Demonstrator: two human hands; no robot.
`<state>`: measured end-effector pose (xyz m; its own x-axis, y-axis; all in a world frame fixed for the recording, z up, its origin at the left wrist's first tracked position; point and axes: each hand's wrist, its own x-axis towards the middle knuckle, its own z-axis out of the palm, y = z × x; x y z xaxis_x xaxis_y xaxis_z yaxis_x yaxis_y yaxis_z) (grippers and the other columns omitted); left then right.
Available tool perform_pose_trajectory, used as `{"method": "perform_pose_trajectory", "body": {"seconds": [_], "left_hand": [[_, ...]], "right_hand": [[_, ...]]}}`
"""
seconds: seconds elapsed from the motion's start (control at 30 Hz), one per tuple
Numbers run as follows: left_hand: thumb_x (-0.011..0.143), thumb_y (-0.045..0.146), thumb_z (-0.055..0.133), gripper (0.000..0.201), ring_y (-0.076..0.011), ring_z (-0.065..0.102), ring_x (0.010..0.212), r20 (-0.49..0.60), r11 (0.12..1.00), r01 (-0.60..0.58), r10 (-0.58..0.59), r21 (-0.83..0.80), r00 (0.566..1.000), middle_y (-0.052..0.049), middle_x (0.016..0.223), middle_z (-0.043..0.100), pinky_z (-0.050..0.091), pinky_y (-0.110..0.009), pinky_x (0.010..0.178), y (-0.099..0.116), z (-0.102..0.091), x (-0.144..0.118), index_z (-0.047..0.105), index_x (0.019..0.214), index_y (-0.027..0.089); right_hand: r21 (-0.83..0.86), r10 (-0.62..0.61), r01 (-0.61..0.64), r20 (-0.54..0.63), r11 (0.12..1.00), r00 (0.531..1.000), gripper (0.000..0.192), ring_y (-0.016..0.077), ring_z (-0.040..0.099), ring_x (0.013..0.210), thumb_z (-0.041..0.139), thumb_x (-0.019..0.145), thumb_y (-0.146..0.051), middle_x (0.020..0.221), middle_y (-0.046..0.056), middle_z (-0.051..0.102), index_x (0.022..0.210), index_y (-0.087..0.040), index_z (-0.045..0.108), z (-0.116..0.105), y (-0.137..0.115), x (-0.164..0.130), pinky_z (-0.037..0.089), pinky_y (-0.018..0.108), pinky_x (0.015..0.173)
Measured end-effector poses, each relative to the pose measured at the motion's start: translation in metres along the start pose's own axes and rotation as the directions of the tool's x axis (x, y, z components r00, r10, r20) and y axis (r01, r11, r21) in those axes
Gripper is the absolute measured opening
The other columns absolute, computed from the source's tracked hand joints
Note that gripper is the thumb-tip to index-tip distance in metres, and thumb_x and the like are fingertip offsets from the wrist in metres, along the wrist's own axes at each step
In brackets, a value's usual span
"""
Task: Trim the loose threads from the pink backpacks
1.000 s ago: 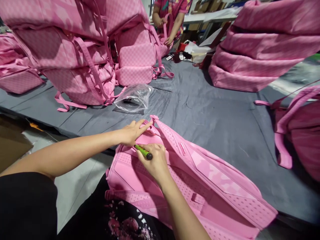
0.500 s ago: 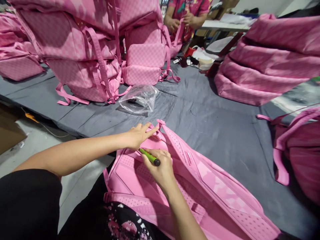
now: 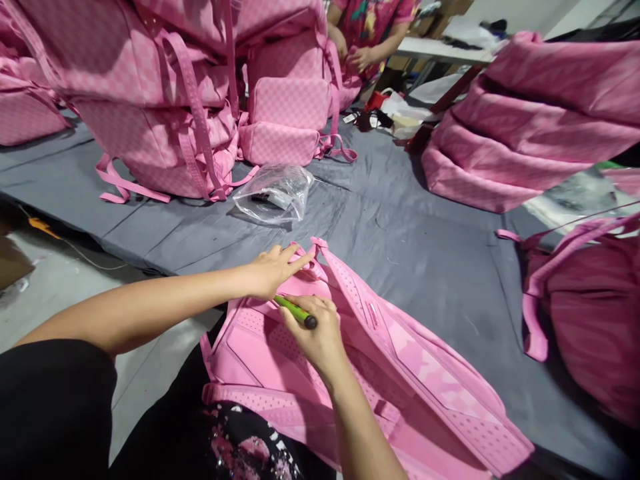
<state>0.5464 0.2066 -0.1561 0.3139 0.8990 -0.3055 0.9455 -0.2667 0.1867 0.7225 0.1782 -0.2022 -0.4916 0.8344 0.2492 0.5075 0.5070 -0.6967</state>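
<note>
Hands at the top of a pink backpack, back panel up.

Our right hand is closed around a green tool, its tip hidden at the seam beside the top loop; our left hand presses flat, fingers spread, on the pink backpack lying at the edge of the grey table. We judge the work unfinished: the tool is at the seam. A clear plastic bag and stacked backpacks lie beyond.

A bag-making workshop. Stacks of identical pink checkered fabric backpacks crowd a long grey cloth-covered worktable. At the far end, another person handles one more.
</note>
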Motion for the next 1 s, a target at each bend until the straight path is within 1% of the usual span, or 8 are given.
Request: {"method": "perform_pose_trajectory", "body": {"seconds": [0.27, 0.4, 0.53, 0.7, 0.77, 0.87, 0.93, 1.0], "left_hand": [[0.074, 0.005, 0.065, 0.111, -0.0333, 0.040, 0.128, -0.053, 1.000, -0.009, 0.010, 0.017, 0.999, -0.016, 0.162, 0.013, 0.044, -0.043, 0.097, -0.003, 0.004, 0.000, -0.004, 0.156, 0.033], [0.074, 0.007, 0.067, 0.107, -0.0323, 0.040, 0.129, -0.072, 1.000, -0.015, 0.014, -0.016, 0.997, -0.016, 0.162, 0.014, 0.044, -0.043, 0.098, -0.005, 0.007, 0.000, 0.002, 0.156, 0.032], [0.073, 0.006, 0.068, 0.105, -0.0354, 0.037, 0.132, -0.085, 0.999, -0.017, 0.015, -0.030, 0.996, -0.019, 0.162, 0.012, 0.044, -0.045, 0.099, -0.004, 0.008, -0.001, 0.007, 0.156, 0.028], [0.071, 0.003, 0.066, 0.107, -0.0374, 0.035, 0.136, -0.107, 0.995, -0.024, 0.014, -0.098, 0.994, -0.016, 0.163, 0.013, 0.044, -0.050, 0.100, -0.006, 0.008, 0.000, 0.009, 0.157, 0.030], [0.072, 0.007, 0.068, 0.101, -0.0361, 0.036, 0.138, -0.113, 0.976, -0.100, 0.079, -0.194, 0.990, -0.012, 0.162, 0.021, 0.042, -0.051, 0.104, -0.018, 0.008, 0.004, 0.017, 0.156, 0.032], [0.084, 0.024, 0.065, 0.070, -0.0260, 0.051, 0.129, -0.201, 0.911, -0.214, 0.149, -0.352, 0.968, -0.007, 0.148, 0.049, 0.044, -0.039, 0.106, -0.054, 0.010, 0.018, 0.039, 0.149, 0.030], [0.092, 0.027, 0.055, 0.052, -0.0220, 0.059, 0.121, -0.312, 0.938, -0.099, -0.010, -0.333, 0.950, -0.009, 0.139, 0.058, 0.047, -0.034, 0.103, -0.082, 0.013, 0.035, 0.048, 0.143, 0.024], [0.093, 0.016, 0.045, 0.046, -0.0269, 0.054, 0.127, -0.421, 0.965, 0.087, -0.188, -0.248, 0.887, -0.017, 0.144, 0.051, 0.044, -0.042, 0.106, -0.108, 0.016, 0.058, 0.052, 0.139, 0.015]], "right_hand": [[-0.014, 0.014, -0.014, 0.053, 1.000, 0.999, 0.017, 0.0223, 0.070, 0.088, 0.069, 0.082, -0.027, 0.095, 0.003, 0.077, 0.097, -0.024, 0.077, -0.001, 0.000, 0.005, 0.043, 0.040, 0.089], [-0.077, 0.005, -0.004, 0.018, 0.997, 1.000, 0.016, 0.0228, 0.071, 0.085, 0.070, 0.081, -0.026, 0.090, 0.004, 0.077, 0.095, -0.023, 0.077, 0.000, 0.001, 0.009, 0.046, 0.039, 0.087], [0.005, 0.037, -0.038, 0.120, 0.999, 0.992, 0.014, 0.0211, 0.072, 0.082, 0.068, 0.082, -0.026, 0.089, 0.004, 0.078, 0.091, -0.023, 0.078, -0.004, 0.000, 0.014, 0.051, 0.033, 0.080], [0.079, 0.043, -0.051, 0.095, 0.996, 0.995, 0.016, 0.0205, 0.071, 0.079, 0.064, 0.084, -0.028, 0.087, 0.005, 0.078, 0.089, -0.021, 0.078, -0.008, -0.003, 0.016, 0.053, 0.032, 0.078], [0.161, 0.070, -0.091, 0.135, 0.983, 0.988, 0.016, 0.0204, 0.070, 0.076, 0.064, 0.084, -0.030, 0.084, 0.004, 0.077, 0.084, -0.021, 0.078, -0.009, -0.005, 0.015, 0.052, 0.031, 0.076], [0.266, 0.168, -0.189, 0.099, 0.945, 0.981, 0.022, 0.0205, 0.068, 0.074, 0.062, 0.085, -0.035, 0.079, 0.005, 0.075, 0.076, -0.020, 0.076, -0.016, -0.005, 0.011, 0.052, 0.031, 0.072], [0.299, 0.178, -0.181, 0.039, 0.937, 0.983, 0.021, 0.0216, 0.068, 0.079, 0.062, 0.085, -0.036, 0.082, 0.005, 0.074, 0.079, -0.021, 0.075, -0.019, -0.002, 0.006, 0.051, 0.031, 0.073], [0.303, 0.129, -0.128, 0.017, 0.944, 0.991, 0.018, 0.0223, 0.068, 0.082, 0.063, 0.084, -0.035, 0.084, 0.005, 0.073, 0.084, -0.022, 0.075, -0.018, 0.005, 0.003, 0.051, 0.032, 0.075]]}}
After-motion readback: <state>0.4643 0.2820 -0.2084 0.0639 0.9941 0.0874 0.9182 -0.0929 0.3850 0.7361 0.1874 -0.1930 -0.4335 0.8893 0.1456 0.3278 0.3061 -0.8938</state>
